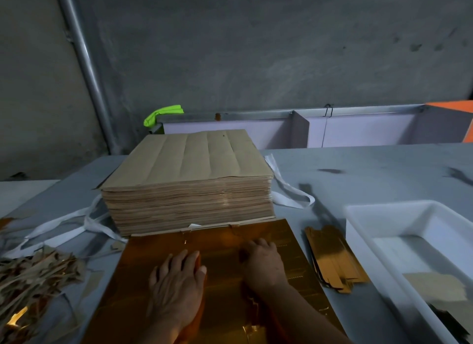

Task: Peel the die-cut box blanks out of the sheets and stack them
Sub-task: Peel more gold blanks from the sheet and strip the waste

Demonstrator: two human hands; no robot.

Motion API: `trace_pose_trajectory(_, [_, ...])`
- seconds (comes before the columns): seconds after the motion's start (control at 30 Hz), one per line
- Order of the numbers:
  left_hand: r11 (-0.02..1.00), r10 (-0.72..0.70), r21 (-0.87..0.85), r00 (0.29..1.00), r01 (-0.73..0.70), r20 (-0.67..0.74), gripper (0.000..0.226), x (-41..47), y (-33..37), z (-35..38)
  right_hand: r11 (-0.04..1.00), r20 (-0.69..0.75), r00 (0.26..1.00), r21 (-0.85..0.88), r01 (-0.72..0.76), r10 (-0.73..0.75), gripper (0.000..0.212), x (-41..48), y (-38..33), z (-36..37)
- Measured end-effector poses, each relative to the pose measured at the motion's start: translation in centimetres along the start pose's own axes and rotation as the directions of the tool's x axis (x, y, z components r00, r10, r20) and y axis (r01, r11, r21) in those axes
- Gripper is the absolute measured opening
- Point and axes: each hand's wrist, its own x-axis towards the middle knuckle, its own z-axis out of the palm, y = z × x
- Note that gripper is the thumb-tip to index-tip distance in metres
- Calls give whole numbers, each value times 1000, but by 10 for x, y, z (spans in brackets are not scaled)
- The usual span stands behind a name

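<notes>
The glossy gold die-cut card sheet (220, 243) lay flat at the near edge of the grey surface (358, 169), foil side up. It butted against the tall stack of brown-backed sheets (189, 179) behind it, probably so the next sheet was within easy reach. The left hand (176, 287) lay spread flat on the sheet, fingers straight, evidently pinning it down. The right hand (263, 261) rested just beside it with fingers bent onto a cut line; whether they pinched a blank's edge could not be told. Freed narrow gold blanks (335, 261) were piled just right of the sheet, beside the white plastic tray (384, 215). Shredded offcuts (33, 274) were heaped at the left edge, keeping waste apart.
</notes>
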Motion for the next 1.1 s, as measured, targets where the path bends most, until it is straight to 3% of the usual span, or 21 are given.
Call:
trace_pose_trajectory(0.27, [999, -1, -34, 999, 0, -35, 54, 0, 0, 1, 986, 41, 998, -155, 57, -52, 39, 8, -10, 8])
trace_pose_trajectory(0.67, [994, -37, -106, 994, 25, -107, 56, -6, 4, -5, 987, -173, 981, 116, 107, -86, 14, 14, -21, 11])
trace_pose_trajectory(0.87, [993, -58, -105, 993, 48, -101, 54, -6, 5, -5, 980, -166, 981, 151, 127, -101, 9, 10, -20, 8])
trace_pose_trajectory(1.0, [988, -90, -135, 989, 74, -118, 53, -6, 5, -6, 934, -144, 983, 322, 156, -115, 14, 8, -25, 5])
trace_pose_trajectory(1.1, [983, -120, -152, 986, 102, -113, 51, -4, 4, -5, 879, -67, 998, 475, 33, -1, 14, 7, -25, 0])
